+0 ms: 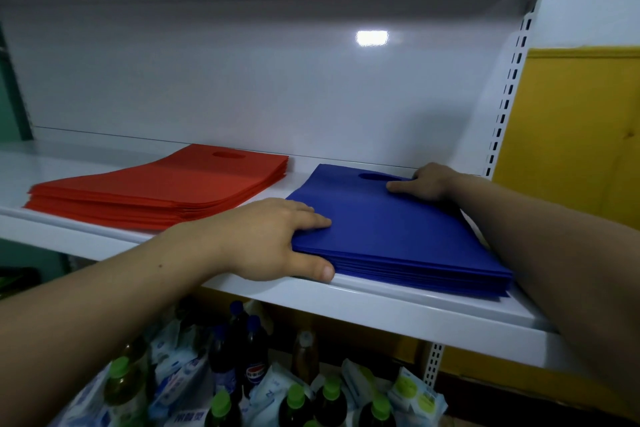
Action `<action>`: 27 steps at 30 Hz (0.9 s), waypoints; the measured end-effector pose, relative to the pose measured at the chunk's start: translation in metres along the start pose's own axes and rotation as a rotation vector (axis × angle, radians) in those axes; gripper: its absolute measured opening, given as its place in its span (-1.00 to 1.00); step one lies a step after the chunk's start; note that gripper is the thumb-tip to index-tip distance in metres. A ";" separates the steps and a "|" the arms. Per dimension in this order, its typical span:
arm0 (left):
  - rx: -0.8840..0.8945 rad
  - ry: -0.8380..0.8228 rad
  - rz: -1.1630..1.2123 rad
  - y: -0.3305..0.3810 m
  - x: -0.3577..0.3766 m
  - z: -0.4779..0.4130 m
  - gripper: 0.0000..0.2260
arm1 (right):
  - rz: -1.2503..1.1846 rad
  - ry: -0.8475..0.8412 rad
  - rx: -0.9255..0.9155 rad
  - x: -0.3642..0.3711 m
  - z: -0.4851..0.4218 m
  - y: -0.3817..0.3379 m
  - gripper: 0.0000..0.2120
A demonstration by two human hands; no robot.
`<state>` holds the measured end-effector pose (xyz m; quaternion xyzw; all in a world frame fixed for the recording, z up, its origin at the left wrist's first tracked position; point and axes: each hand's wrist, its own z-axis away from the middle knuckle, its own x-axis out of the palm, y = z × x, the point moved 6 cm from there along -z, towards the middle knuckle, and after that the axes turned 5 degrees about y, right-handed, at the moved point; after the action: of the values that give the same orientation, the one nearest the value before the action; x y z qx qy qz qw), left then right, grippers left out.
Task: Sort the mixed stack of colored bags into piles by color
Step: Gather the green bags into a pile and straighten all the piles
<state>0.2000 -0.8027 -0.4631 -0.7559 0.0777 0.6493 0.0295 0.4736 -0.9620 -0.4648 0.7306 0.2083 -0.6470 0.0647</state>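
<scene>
A pile of blue bags [398, 232] lies on the right part of the white shelf [398, 308], handle cut-out toward the back. My left hand [273, 243] grips its near left corner, fingers on top and thumb against the stack's front edge. At the far right corner, beside the cut-out, my right hand [422, 184] presses down on the pile with curled fingers. A pile of red bags [166, 187] lies to the left on the same shelf, apart from the blue one and untouched.
The shelf's white back panel [277, 80] rises behind both piles, with a slotted upright [509, 94] at the right and a yellow wall beyond. Below the shelf stand bottles with green and blue caps [239, 374] among white packets.
</scene>
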 end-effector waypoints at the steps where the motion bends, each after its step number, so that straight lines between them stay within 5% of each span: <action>1: -0.007 -0.006 0.018 -0.001 0.001 0.000 -0.26 | -0.019 0.005 0.002 -0.001 0.000 0.000 -0.19; 18: -0.021 0.013 0.100 -0.004 0.003 0.001 -0.36 | 0.032 0.008 0.008 -0.004 0.013 -0.003 -0.19; 27: -0.047 0.042 0.114 -0.009 0.009 -0.001 -0.15 | 0.083 -0.155 -0.167 -0.008 0.082 -0.050 -0.20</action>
<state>0.2034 -0.7948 -0.4727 -0.7641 0.1061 0.6358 -0.0270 0.3785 -0.9487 -0.4608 0.6785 0.2255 -0.6786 0.1679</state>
